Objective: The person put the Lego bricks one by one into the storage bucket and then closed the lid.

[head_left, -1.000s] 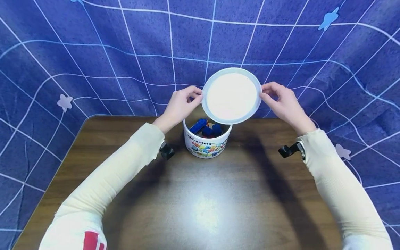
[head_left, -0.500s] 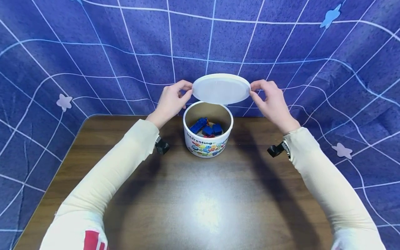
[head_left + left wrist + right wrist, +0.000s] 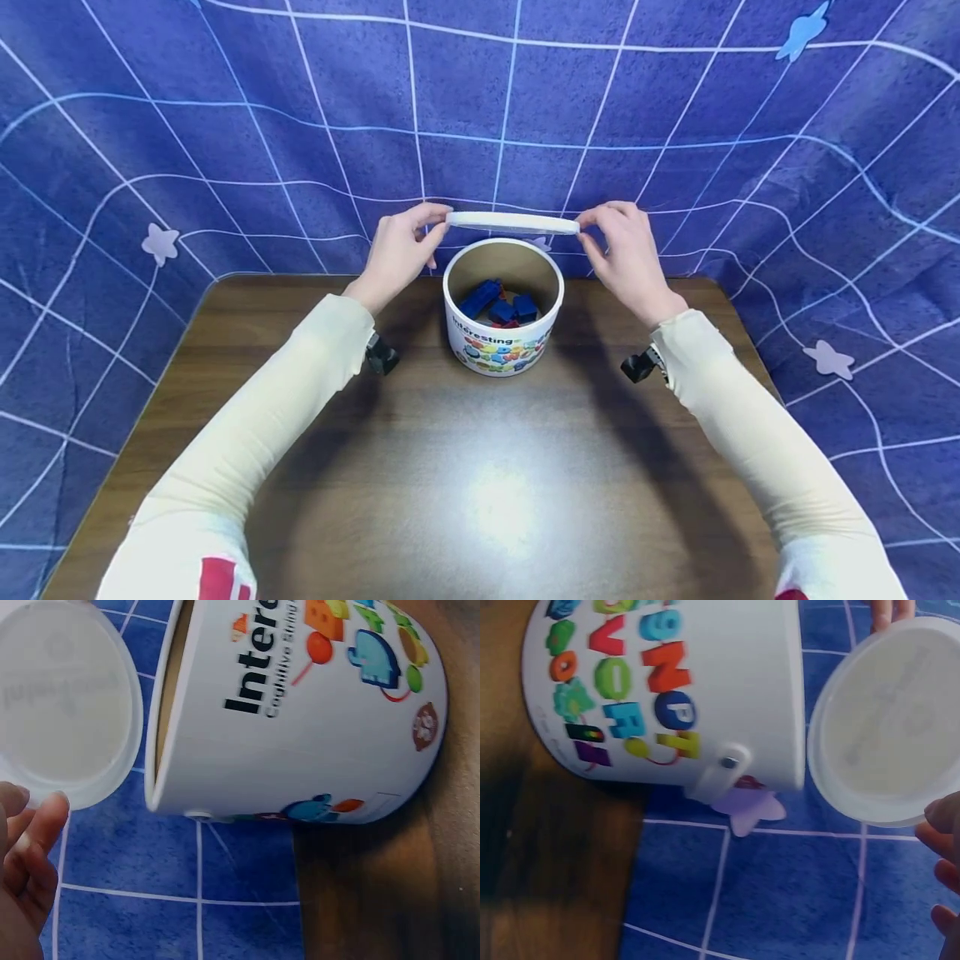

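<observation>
A round white lid (image 3: 513,222) is held above and behind the open bucket, seen nearly edge-on in the head view. My left hand (image 3: 400,250) pinches its left rim between thumb and fingers. On the opposite rim, my right hand (image 3: 625,254) grips it the same way. The white bucket (image 3: 498,354), printed with colourful pictures and letters, stands upright on the table. Inside it lie several blue pieces (image 3: 480,298) with bits of red. Both wrist views show the underside of the lid (image 3: 67,697) apart from the bucket's rim (image 3: 799,697).
The brown wooden table (image 3: 495,467) ends just behind the bucket. A blue cloth (image 3: 300,92) with white lines and stars hangs at the back and sides. A handle joint (image 3: 730,762) sticks out from the bucket's side.
The lid has moved left and come over behind the bucket, tilting from face-on to nearly edge-on. Both hands have shifted left with it, and the bucket's whole opening now shows.
</observation>
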Demonstrator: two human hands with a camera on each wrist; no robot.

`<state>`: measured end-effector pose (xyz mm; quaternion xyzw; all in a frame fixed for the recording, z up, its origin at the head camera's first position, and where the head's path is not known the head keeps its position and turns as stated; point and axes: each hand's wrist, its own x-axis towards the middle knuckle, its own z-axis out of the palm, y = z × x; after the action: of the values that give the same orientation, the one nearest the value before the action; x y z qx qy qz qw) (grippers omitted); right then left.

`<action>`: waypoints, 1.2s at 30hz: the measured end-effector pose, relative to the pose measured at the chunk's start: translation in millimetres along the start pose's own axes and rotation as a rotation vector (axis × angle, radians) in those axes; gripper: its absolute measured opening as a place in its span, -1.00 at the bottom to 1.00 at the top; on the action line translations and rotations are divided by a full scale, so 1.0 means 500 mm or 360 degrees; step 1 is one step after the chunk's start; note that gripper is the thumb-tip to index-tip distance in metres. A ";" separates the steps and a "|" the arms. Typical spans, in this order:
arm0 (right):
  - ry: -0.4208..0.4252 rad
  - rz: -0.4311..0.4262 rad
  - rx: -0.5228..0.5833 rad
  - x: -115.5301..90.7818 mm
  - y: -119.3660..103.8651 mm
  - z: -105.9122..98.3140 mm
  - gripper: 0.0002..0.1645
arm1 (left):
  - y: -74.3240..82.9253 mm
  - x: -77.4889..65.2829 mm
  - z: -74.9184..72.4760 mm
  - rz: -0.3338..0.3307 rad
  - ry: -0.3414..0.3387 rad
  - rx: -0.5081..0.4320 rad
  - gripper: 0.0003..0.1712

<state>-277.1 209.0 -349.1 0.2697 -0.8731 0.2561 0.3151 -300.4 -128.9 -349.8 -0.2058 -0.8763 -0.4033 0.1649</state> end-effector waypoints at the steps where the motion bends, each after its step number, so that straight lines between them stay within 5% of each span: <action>1: 0.0010 -0.0016 -0.0010 -0.003 0.001 0.004 -0.82 | -0.002 -0.003 0.001 -0.0002 -0.0003 0.0004 -0.66; 15: 0.0049 -0.0105 -0.0024 -0.042 -0.006 0.041 -0.78 | -0.023 -0.058 0.010 0.0003 0.0017 0.0000 -0.64; 36: -0.0019 -0.0235 -0.0025 -0.117 -0.006 0.066 -0.69 | -0.040 -0.129 0.041 0.0077 -0.0021 0.0257 -0.58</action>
<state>-250.7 204.7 -410.6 0.3324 -0.8547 0.2237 0.3299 -257.1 -139.6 -404.5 -0.2156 -0.9018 -0.3258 0.1849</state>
